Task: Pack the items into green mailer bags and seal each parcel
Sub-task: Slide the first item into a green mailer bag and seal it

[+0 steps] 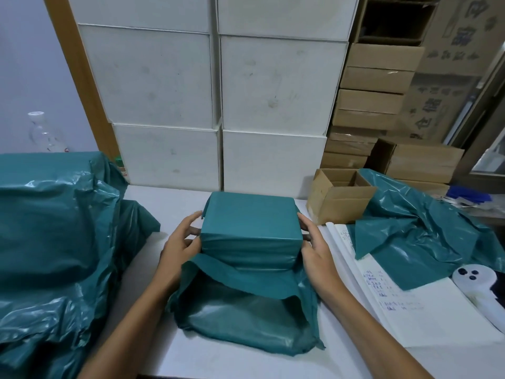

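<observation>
A: Head view: green mailer bag (247,233) is sitting mid-table (169,351), boxy item inside, open mouth sagging toward the camera.

B: Hands?

A: Left hand (179,246) and right hand (314,247) are pressing its two sides, fingers clasping the bagged block.

B: Handling?

A: Probably a rigid core under slick, soft film; gripping the firm sides is looking safest, not the floppy flap.

B: Surroundings?

A: Packed green parcels (54,228) lying left, cardboard box (340,198) and loose bags (415,228) right.

Two bare forearms run up from the bottom edge, no sleeves visible on either; the left hand (179,243) and right hand (317,246) wear no gloves, rings or watch
</observation>
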`<state>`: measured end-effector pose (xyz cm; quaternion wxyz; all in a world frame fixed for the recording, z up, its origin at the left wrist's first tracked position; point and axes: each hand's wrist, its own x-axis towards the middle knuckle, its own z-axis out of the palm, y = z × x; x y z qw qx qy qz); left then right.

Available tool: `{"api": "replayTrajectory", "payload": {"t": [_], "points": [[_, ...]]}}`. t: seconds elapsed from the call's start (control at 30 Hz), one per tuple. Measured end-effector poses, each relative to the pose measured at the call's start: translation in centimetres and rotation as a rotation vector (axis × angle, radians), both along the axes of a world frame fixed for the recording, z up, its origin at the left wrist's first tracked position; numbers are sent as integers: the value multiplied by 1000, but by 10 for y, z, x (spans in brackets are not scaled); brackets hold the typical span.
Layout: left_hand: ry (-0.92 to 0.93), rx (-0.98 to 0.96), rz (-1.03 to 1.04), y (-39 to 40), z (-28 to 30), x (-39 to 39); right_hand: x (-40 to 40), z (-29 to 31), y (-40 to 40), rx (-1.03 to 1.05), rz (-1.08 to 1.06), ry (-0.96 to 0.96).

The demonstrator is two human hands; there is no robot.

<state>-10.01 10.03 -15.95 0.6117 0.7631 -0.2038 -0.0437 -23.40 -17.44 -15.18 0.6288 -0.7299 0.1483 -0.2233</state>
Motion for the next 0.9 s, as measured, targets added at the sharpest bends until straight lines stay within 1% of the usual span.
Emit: {"api": "replayTrajectory", "payload": {"t": [0.07,0.17,0.27,0.3,0.37,0.43,0.53,0.6,0.67,0.77,0.9], "points": [[1,34,-66,-3,5,8,2,1,-4,34,37,32],[-4,135,-209,-4,12,23,6,1,-11,41,66,61],[-62,190,-247,0,5,30,9,0,-15,40,76,81],[-58,183,-247,0,7,26,11,-2,-17,73,95,82],[7,120,-273,-3,14,18,12,-1,-17,148,140,83],[54,70,-310,-4,9,20,13,-1,-20,165,158,80],[47,73,-299,-2,5,28,15,-2,-29,168,148,145],[74,82,-309,-1,5,33,16,-3,-36,171,173,196],[69,73,-310,-2,5,34,15,0,-35,172,190,214],[59,46,-281,-5,8,31,15,1,-30,177,164,175],[-19,91,-284,-3,9,21,12,2,-19,137,137,110]]}}
